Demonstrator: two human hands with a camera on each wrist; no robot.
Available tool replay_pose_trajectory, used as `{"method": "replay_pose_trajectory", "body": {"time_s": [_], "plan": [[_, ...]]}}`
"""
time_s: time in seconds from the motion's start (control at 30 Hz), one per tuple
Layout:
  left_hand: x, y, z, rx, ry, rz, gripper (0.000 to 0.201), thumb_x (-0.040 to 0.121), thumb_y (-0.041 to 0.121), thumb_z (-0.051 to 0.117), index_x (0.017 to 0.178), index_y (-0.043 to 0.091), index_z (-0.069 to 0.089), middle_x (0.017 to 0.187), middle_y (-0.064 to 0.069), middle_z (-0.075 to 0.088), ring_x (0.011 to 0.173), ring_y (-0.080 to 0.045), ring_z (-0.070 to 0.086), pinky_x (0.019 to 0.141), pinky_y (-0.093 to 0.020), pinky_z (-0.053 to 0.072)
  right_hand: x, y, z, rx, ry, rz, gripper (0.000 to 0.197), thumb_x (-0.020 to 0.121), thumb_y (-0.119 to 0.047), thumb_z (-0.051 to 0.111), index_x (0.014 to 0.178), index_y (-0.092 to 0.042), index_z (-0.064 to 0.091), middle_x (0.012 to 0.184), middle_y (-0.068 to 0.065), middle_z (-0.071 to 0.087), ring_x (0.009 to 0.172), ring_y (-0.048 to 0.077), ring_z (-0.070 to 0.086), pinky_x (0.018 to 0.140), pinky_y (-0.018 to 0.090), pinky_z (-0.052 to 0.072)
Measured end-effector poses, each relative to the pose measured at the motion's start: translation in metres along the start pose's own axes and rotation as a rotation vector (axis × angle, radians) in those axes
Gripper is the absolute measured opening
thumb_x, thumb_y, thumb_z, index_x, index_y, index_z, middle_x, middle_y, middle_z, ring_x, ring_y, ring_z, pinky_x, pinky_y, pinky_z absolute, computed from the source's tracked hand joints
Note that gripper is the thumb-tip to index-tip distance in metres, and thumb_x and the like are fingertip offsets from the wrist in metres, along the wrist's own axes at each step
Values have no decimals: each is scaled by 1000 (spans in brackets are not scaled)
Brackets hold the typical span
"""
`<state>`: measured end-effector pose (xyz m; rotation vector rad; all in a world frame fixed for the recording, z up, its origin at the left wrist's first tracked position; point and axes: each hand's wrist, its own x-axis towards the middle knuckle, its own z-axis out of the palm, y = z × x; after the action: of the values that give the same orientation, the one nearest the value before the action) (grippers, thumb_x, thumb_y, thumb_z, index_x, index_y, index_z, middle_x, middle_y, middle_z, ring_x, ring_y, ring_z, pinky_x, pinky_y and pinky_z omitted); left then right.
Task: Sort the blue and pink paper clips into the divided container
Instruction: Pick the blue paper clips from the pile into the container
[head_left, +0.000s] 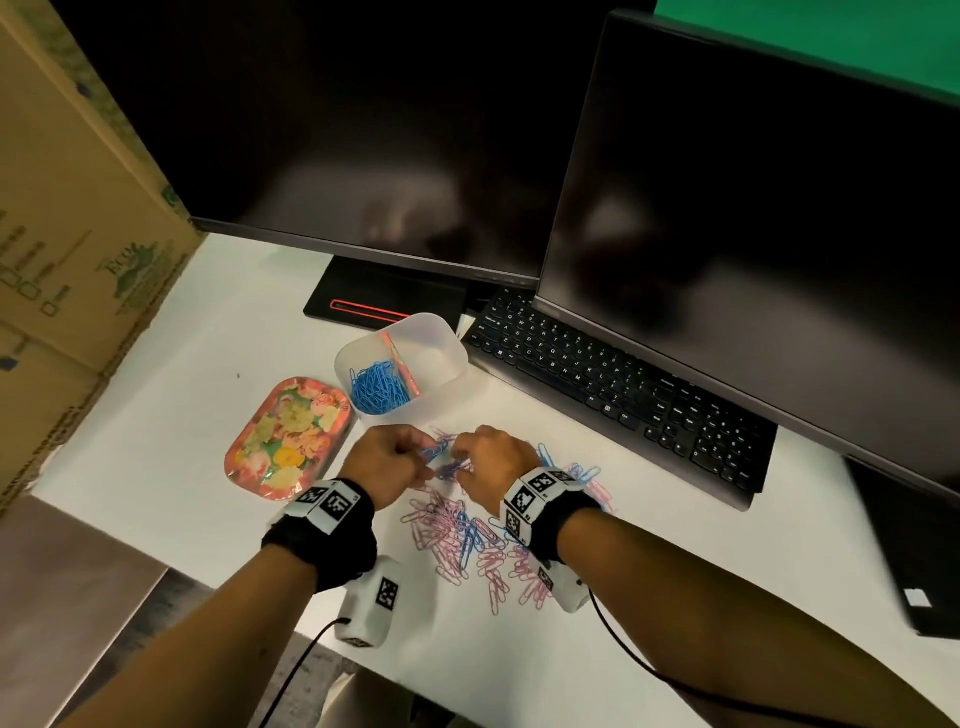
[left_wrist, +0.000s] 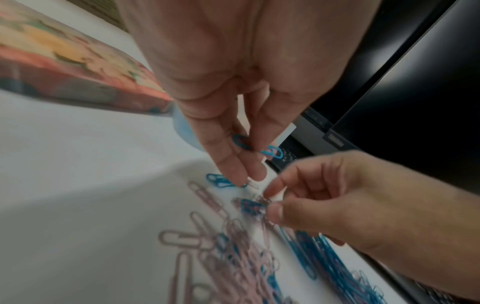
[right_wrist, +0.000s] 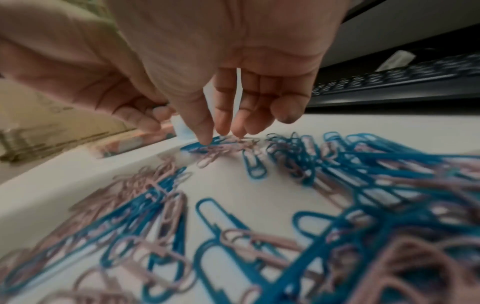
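Observation:
A mixed pile of blue and pink paper clips (head_left: 467, 535) lies on the white desk in front of me. Behind it stands a translucent divided container (head_left: 441, 332); blue clips (head_left: 376, 389) fill its left compartment, beside a pink divider. My left hand (head_left: 395, 460) hovers over the pile's far edge and pinches a few blue clips (left_wrist: 242, 142) between its curled fingers. My right hand (left_wrist: 271, 202) is close beside it, with thumb and forefinger pinching a small blue and pink tangle of clips (left_wrist: 253, 205) at the table surface. The wrist views are blurred.
A floral tray (head_left: 291, 436) lies left of the container. A black keyboard (head_left: 613, 374) and two dark monitors (head_left: 363, 130) stand behind and to the right. A cardboard box (head_left: 62, 234) rises at the left. Loose clips (right_wrist: 337, 164) spread under my right wrist.

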<state>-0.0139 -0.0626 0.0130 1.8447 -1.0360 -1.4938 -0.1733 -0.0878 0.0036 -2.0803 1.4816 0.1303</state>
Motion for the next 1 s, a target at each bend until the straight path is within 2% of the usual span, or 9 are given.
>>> {"method": "replay_pose_trajectory", "body": {"time_s": [0.1,0.2,0.27,0.37,0.47,0.63,0.7,0.83,1.0], "plan": [[2,-4,1,-147,44,-81,23,87,-10,46,77,6,58,69,-14,59,59,-25,57,72,-41,55,5,-6,4,-64,-59,-68,27,91,-27,53,114,-37,61,111,0,53,104,25,58,86,34,50],[3,-8,-1,-226,73,-133,23,83,-11,42,80,7,58,63,-13,52,52,-24,50,63,-35,50,9,-7,4,-128,-77,-100,22,93,-27,50,110,-32,63,111,2,51,107,25,55,88,36,49],[6,-14,-1,-157,98,-116,17,83,-3,47,79,9,59,62,-9,52,53,-23,50,64,-35,50,9,-5,2,-85,-37,-91,17,92,-28,52,103,-30,65,109,1,52,104,24,56,86,33,49],[14,-21,1,128,153,-14,8,85,17,59,78,15,62,69,-1,60,66,-22,56,71,-33,48,7,1,2,34,69,-50,13,89,-33,58,96,-31,68,103,-3,58,95,22,61,82,31,51],[21,-24,6,467,221,79,6,86,26,63,86,20,65,80,-2,68,81,-24,63,75,-27,47,8,8,2,188,108,3,8,84,-31,65,88,-29,71,96,-5,63,87,18,65,79,32,55],[28,-24,13,754,220,153,14,89,28,60,98,17,65,96,-9,71,89,-29,65,77,-33,53,3,21,-2,673,173,146,3,77,-20,76,79,-22,75,79,-3,71,73,11,64,77,24,55],[28,-23,15,789,201,151,16,89,26,60,98,15,65,98,-8,69,91,-28,64,78,-33,52,0,27,-8,871,153,189,5,77,-17,78,78,-20,75,78,-1,72,70,9,63,72,19,52],[25,-24,18,812,161,159,17,89,24,56,98,12,65,101,-10,65,92,-28,63,77,-32,50,-8,36,-18,1085,112,228,10,80,-5,72,75,-14,71,62,-1,66,50,6,54,48,16,44],[21,-22,15,534,119,185,5,84,13,63,86,16,67,85,0,69,82,-18,63,71,-20,42,-14,48,-22,1304,91,253,14,84,10,61,87,-4,62,70,11,65,49,12,58,50,21,53]]}}
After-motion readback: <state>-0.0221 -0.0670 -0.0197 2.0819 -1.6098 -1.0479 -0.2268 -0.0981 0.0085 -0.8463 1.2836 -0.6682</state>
